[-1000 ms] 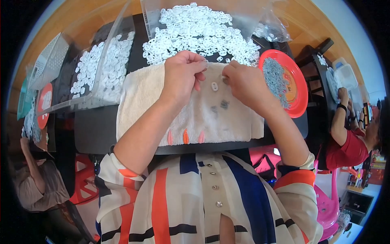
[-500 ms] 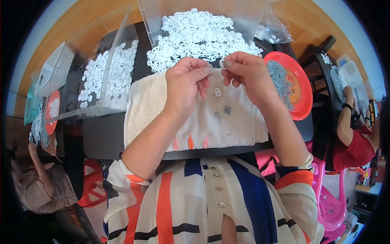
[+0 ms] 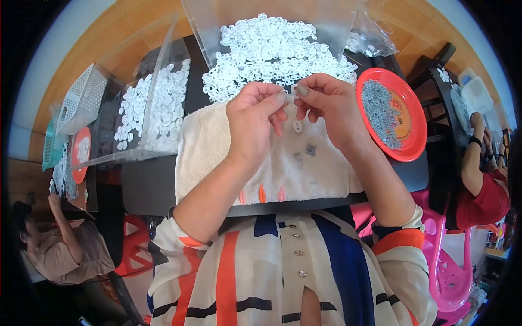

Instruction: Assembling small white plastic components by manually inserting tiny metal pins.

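Over the cream towel (image 3: pixel 204 146), my two hands meet with their fingertips close together. My right hand (image 3: pixel 333 108) pinches a small white oval plastic piece (image 3: pixel 294 89) between thumb and forefinger. The thumb and forefinger of my left hand (image 3: pixel 251 114) are also pressed together; a small whitish bit shows at their tips, too small to name. Below the fingers, another white oval piece with two holes (image 3: pixel 297 126) lies on the towel. Beyond my hands, a large heap of such white pieces (image 3: pixel 266 54) spills from a clear plastic bin (image 3: pixel 197 27).
To the right, a red plate (image 3: pixel 417 133) holds many small grey metal parts (image 3: pixel 380 108). A second clear bin (image 3: pixel 155 81) with white pieces stands left. A clear bag (image 3: pixel 375 41) lies at the back right. Other people work at tables on the left (image 3: pixel 73 250) and right (image 3: pixel 478 190).
The whole view has shifted slightly, so the table sits a little farther right. My fingertips have come closer together, the white piece still in my right hand.
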Tool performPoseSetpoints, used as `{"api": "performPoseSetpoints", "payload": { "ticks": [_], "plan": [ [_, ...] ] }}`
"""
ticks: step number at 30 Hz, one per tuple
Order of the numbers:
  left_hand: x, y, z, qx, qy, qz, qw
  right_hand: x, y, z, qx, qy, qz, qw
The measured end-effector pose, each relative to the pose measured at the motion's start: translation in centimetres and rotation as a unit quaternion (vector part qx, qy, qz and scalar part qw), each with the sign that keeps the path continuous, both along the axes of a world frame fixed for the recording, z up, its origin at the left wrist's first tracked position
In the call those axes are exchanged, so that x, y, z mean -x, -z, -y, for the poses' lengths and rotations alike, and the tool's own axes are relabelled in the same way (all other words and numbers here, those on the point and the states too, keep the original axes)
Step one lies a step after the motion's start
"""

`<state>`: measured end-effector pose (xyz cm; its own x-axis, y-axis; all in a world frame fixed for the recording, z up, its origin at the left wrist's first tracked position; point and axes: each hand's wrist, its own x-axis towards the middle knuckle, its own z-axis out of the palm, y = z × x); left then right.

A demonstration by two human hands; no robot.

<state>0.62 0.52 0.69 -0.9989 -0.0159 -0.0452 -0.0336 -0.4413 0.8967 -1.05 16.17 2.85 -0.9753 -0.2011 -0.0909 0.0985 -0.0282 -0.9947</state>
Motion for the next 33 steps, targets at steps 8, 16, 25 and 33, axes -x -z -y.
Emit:
{"api": "performPoseSetpoints", "payload": {
  "ticks": [8,16,25,33],
  "plan": [
    [-0.3,-0.2,-0.2,0.012,-0.017,-0.012,1.0,-0.1,0.0,-0.1,0.02,0.001,-0.007,1.0],
    [-0.8,-0.3,-0.6,0.076,-0.064,-0.044,0.994,-0.7,0.1,0.4,0.013,0.009,-0.015,1.0],
    [-1.1,-0.3,-0.8,0.084,-0.086,-0.065,0.991,-0.8,0.3,0.5,0.026,0.009,-0.027,0.999],
    [-1.4,-0.6,-0.9,0.041,-0.08,-0.059,0.994,0.2,0.7,-0.6,0.158,-0.038,0.091,0.982]
  ]
}}
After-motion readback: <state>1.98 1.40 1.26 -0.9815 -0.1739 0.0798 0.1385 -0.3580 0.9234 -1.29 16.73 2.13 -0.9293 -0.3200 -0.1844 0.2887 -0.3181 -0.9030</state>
